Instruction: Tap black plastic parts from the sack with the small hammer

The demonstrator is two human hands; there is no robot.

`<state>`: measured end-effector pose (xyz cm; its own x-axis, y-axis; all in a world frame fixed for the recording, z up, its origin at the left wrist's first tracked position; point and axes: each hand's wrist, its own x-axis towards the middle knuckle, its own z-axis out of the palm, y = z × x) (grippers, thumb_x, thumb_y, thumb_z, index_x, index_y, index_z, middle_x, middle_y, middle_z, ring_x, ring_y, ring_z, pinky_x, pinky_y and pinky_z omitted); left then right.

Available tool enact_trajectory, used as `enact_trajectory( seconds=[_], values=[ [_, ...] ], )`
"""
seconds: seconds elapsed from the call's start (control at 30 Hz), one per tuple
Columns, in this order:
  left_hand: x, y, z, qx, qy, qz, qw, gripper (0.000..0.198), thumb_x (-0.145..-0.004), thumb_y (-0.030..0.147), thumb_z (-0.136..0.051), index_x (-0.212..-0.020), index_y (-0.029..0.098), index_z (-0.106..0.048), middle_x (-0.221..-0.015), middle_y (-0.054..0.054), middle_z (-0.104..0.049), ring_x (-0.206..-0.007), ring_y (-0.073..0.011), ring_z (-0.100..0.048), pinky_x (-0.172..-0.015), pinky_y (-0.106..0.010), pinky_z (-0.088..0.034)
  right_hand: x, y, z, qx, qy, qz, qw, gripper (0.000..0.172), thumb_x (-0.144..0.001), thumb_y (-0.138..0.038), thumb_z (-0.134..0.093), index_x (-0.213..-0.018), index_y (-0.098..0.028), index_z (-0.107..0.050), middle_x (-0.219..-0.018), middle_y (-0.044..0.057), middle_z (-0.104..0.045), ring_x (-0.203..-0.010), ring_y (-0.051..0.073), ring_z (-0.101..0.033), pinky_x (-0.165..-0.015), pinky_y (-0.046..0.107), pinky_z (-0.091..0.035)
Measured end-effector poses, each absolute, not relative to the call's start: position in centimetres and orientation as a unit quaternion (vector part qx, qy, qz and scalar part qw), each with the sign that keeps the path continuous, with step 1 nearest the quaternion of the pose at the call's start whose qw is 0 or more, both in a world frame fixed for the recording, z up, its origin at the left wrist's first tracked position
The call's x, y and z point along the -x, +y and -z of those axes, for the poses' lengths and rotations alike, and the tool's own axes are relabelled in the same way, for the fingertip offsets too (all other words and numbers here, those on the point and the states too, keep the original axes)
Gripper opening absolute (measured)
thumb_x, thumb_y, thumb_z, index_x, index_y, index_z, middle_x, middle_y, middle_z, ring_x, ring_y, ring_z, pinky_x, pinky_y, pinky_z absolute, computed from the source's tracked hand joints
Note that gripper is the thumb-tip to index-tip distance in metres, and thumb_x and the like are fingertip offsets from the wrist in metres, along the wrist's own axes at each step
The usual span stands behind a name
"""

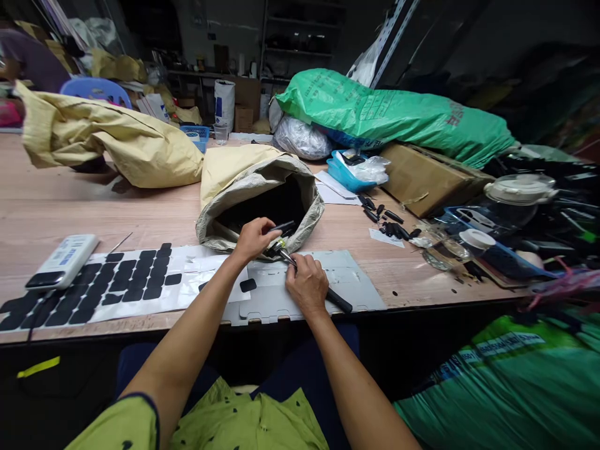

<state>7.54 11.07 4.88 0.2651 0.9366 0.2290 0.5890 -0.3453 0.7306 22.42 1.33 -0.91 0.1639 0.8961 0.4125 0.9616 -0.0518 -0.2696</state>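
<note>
The wood-grain laminate table carries, at the back right, a bulging green woven-plastic sack, glossy and creased. A yellowish paper sack slumps in stiff folds at the left. In the middle a 2nd, open-mouthed paper sack gapes toward the person, its rim rolled back to show a wrinkled greyish lining around a dark hollow. A brown cardboard carton, boxy and matte, sits below the green sack. Before the open sack lies a smooth grey sheet with a notched edge.

The 2 bare hands work at the sack's mouth. The right hand, over the grey sheet, is wrapped around a slanting rod with a shiny metal shaft and a rounded black handle. The left hand pinches a slim black piece between thumb and fingers, just above the rim. Flat black squares with rounded corners lie in rows on white paper at the left.
</note>
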Motion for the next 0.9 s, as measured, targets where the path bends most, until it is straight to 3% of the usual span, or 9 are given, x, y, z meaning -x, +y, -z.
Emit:
enact_trajectory(
  seconds=[0.13, 0.33, 0.5, 0.7, 0.9],
  values=[
    [-3.8, 6.1, -3.4, -0.785, 0.449, -0.303, 0.301, 0.017, -0.081, 0.031, -0.07, -0.091, 0.018, -0.072, -0.082, -0.001, -0.067, -0.069, -0.0132, -0.055, -0.067, -0.025, -0.043, -22.5, 1.3, 1.0, 0.72, -0.643, 0.069, 0.25, 0.021, -0.087, -0.023, -0.057, -0.106, -0.022, -0.067, -0.093, 0.005, -0.064, -0.085, 0.02, -0.049, -0.072, 0.031, -0.03],
    [-2.8, 4.1, -0.1, -0.799, 0.476, -0.289, 0.228, 0.013, -0.081, 0.028, -0.071, -0.091, 0.02, -0.075, -0.084, -0.004, -0.061, -0.087, -0.0193, -0.055, -0.079, -0.03, -0.044, -22.8, 1.5, 1.4, 0.714, -0.648, 0.068, 0.256, 0.021, -0.091, -0.024, -0.055, -0.108, -0.022, -0.067, -0.093, 0.005, -0.065, -0.085, 0.019, -0.05, -0.073, 0.03, -0.031],
    [-2.8, 4.5, 0.0, -0.802, 0.469, -0.279, 0.241, 0.015, -0.083, 0.029, -0.069, -0.095, 0.022, -0.075, -0.085, -0.003, -0.059, -0.087, -0.0188, -0.055, -0.078, -0.03, -0.045, -23.2, 1.0, 1.2, 0.697, -0.655, 0.047, 0.29, 0.025, -0.092, -0.023, -0.051, -0.11, -0.021, -0.068, -0.093, 0.005, -0.066, -0.086, 0.019, -0.053, -0.075, 0.029, -0.036],
    [-2.8, 4.4, 0.0, -0.803, 0.475, -0.269, 0.24, 0.017, -0.082, 0.025, -0.069, -0.097, 0.02, -0.076, -0.085, -0.003, -0.059, -0.087, -0.0183, -0.055, -0.078, -0.03, -0.044, -23.2, -1.5, 0.2, 0.68, -0.624, -0.043, 0.382, 0.028, -0.093, -0.03, -0.048, -0.11, -0.022, -0.069, -0.104, 0.006, -0.07, -0.094, 0.019, -0.062, -0.081, 0.029, -0.044],
    [-2.8, 4.4, 0.1, -0.797, 0.48, -0.27, 0.248, 0.018, -0.082, 0.027, -0.069, -0.098, 0.022, -0.076, -0.085, -0.002, -0.059, -0.086, -0.018, -0.055, -0.077, -0.029, -0.044, -22.0, -3.8, 0.0, 0.641, -0.632, -0.113, 0.421, 0.029, -0.093, -0.034, -0.048, -0.108, -0.021, -0.069, -0.105, 0.007, -0.072, -0.098, 0.02, -0.065, -0.087, 0.033, -0.049]
  ],
)
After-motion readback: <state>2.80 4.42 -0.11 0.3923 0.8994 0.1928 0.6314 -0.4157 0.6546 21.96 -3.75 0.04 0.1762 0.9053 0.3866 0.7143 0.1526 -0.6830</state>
